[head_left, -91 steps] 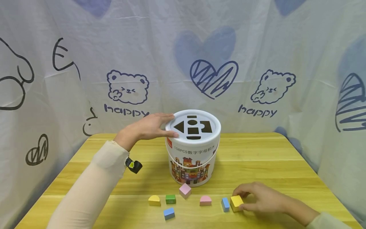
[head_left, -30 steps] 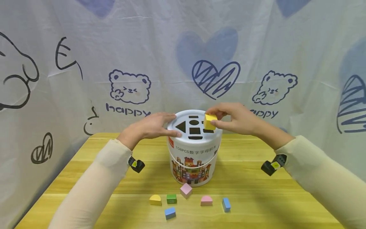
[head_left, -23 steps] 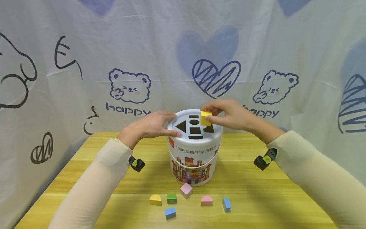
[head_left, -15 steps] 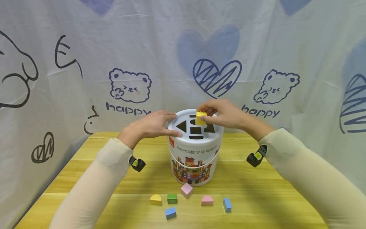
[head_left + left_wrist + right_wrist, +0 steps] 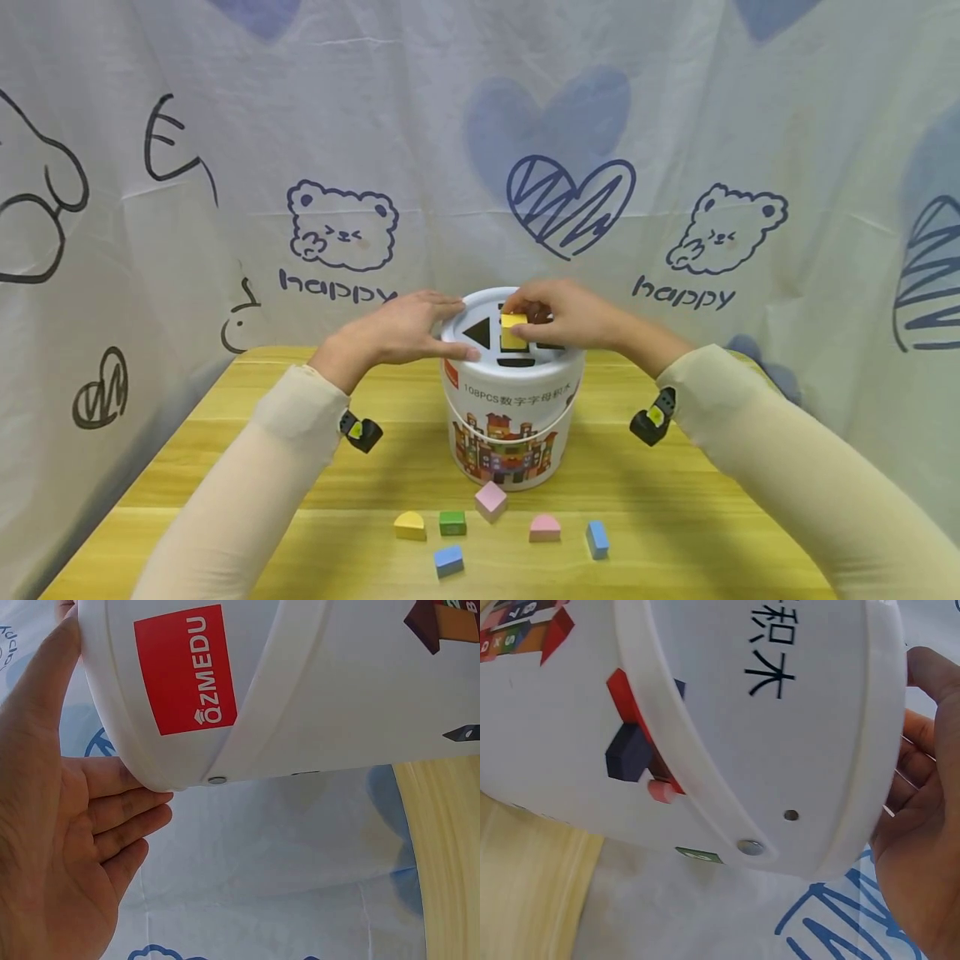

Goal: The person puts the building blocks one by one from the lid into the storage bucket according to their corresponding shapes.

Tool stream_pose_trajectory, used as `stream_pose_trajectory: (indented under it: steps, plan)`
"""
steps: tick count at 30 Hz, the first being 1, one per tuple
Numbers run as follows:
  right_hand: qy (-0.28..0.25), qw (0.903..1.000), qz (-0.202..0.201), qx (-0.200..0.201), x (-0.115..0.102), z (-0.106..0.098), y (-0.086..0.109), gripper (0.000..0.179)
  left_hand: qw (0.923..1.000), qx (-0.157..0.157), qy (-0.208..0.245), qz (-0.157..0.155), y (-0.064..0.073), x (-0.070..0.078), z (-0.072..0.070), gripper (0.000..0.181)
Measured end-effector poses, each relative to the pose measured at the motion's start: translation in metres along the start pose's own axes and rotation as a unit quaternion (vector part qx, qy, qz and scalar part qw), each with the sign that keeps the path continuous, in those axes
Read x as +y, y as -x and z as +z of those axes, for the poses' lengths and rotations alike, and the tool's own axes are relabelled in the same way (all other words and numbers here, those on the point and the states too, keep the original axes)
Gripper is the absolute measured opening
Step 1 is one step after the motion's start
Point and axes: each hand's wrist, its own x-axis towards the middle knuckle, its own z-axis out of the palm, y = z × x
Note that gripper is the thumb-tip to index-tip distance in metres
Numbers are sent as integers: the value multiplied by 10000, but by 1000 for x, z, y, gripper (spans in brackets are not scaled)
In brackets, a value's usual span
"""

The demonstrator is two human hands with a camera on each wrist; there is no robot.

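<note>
A white toy bucket (image 5: 512,398) with a white lid stands on the table, its lid cut with dark shaped holes. My left hand (image 5: 397,330) rests on the lid's left rim, fingers fairly straight; in the left wrist view this hand (image 5: 67,832) lies along the rim beside the red label. Over the middle of the lid, my right hand (image 5: 573,317) pinches a yellow block (image 5: 513,330) between thumb and fingers. The block overlaps the square hole, and the hand covers the holes behind. In the right wrist view the rim hides the block and part of the right hand (image 5: 919,847).
In front of the bucket lie a pink cube (image 5: 491,501), a green block (image 5: 452,523), a yellow half-round block (image 5: 410,526), a pink half-round block (image 5: 544,528) and two blue blocks, one left (image 5: 448,561), one right (image 5: 597,539). A printed curtain (image 5: 450,167) hangs behind the table (image 5: 300,492).
My right hand has picked the yellow block off the table, carried it over the lid, then moved it left and down to the square hole. The left hand has stayed on the rim.
</note>
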Motion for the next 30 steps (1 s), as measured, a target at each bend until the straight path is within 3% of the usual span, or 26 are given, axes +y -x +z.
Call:
stream_pose_trajectory:
  steps: [8, 18, 30]
  plan:
    - [169, 9998, -62, -96, 4, 8, 2, 33, 9998, -21, 145, -136, 0, -1, 2, 103]
    - [435, 9987, -249, -16, 4, 14, 4, 30, 10000, 38, 85, -17, 1, -1, 2, 100]
    - [563, 9976, -401, 6, -7, 2, 18, 34, 9999, 34, 110, -55, 1, 0, 3, 100]
